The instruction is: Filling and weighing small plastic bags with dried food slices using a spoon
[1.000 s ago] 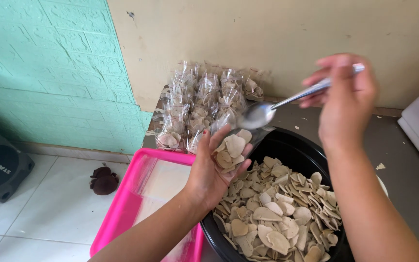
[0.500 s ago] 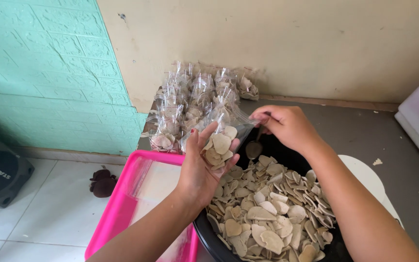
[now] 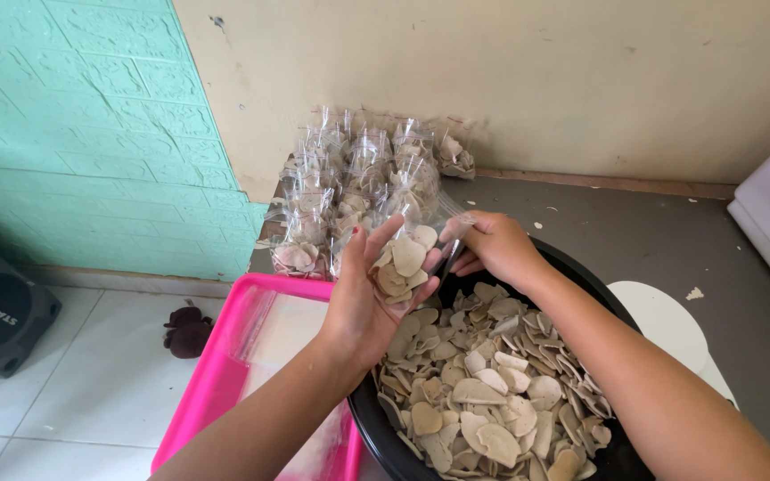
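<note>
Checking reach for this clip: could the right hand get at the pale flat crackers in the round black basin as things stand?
Probably yes: the right hand is just above the pale flat crackers in the round black basin, with nothing covering them.

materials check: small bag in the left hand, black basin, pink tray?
Small bag in the left hand: thin clear plastic film, by its see-through, glossy, crinkled look. Black basin: probably moulded plastic, smooth dark rim with a soft sheen; coated metal is possible. Pink tray: likely plastic, uniform bright colour and rounded glossy rim.
</note>
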